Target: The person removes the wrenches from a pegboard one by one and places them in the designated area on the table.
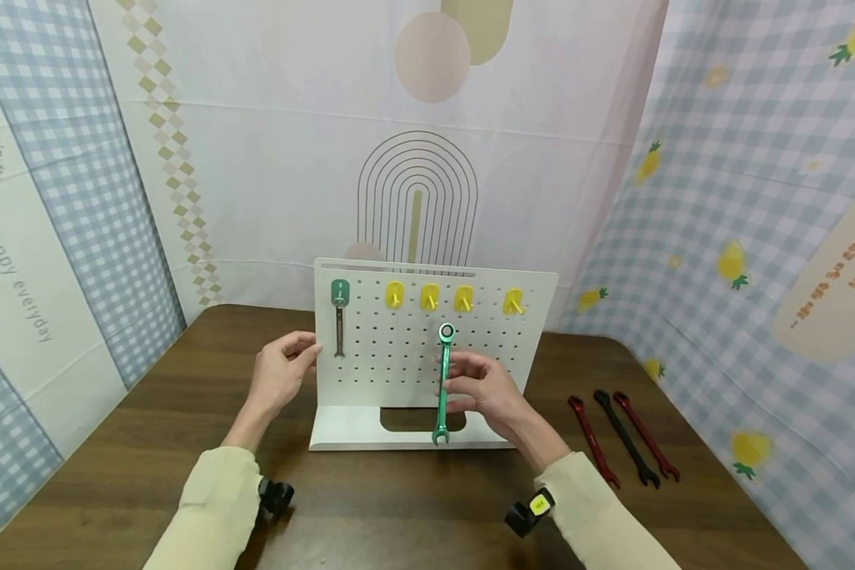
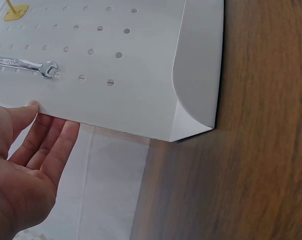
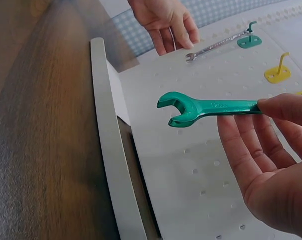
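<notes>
My right hand (image 1: 488,393) pinches a green combination wrench (image 3: 226,107) between thumb and fingers, in front of a white pegboard (image 1: 399,380). The wrench stands nearly upright in the head view, ring end up and open end down. At the board's left edge my left hand (image 2: 28,167) grips the rim, thumb on the front and fingertips going behind it. Beside that hand, a silver wrench (image 1: 340,332) hangs from a green hook (image 1: 340,291). Four-sided yellow plates carry the other hooks, among them a yellow hook (image 1: 431,298) above the green wrench and a yellow hook (image 1: 514,302) farthest right.
Right of the board, a red wrench (image 1: 594,440), a black wrench (image 1: 627,438) and another red wrench (image 1: 647,436) lie side by side on the brown wooden table (image 1: 385,514). Patterned cloth (image 1: 278,174) hangs behind and at both sides.
</notes>
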Demonstrator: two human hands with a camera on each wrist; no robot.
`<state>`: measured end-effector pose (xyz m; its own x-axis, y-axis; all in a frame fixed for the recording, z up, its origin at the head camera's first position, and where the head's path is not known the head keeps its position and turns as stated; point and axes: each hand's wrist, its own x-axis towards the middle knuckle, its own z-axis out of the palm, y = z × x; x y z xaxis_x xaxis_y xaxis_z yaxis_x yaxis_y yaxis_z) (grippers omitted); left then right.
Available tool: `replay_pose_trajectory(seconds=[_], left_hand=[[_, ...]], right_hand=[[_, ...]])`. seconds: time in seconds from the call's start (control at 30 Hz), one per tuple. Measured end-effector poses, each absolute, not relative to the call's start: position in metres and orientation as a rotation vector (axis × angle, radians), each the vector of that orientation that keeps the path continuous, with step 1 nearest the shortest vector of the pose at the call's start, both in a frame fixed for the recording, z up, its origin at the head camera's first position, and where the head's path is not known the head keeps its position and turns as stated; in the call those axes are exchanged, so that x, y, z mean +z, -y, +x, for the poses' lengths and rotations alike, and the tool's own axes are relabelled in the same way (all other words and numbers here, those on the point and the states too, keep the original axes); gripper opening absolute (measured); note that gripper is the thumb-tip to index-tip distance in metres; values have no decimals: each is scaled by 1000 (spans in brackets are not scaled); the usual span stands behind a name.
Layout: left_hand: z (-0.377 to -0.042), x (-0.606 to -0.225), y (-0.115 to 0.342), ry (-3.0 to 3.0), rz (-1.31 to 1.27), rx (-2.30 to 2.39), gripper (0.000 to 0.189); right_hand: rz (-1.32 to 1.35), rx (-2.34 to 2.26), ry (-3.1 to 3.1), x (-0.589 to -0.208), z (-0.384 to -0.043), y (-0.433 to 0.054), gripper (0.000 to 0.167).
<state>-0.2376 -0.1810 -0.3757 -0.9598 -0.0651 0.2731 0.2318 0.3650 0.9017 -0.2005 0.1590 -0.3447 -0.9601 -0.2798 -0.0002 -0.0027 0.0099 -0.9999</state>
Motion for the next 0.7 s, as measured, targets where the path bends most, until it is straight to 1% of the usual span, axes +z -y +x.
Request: replay_pose_trajectory(seconds=[0.7], left_hand=[[-237, -374, 181, 2367, -151, -1635, 30]], right_hand=[[-178, -2046, -2164, -358, -194, -186, 49]])
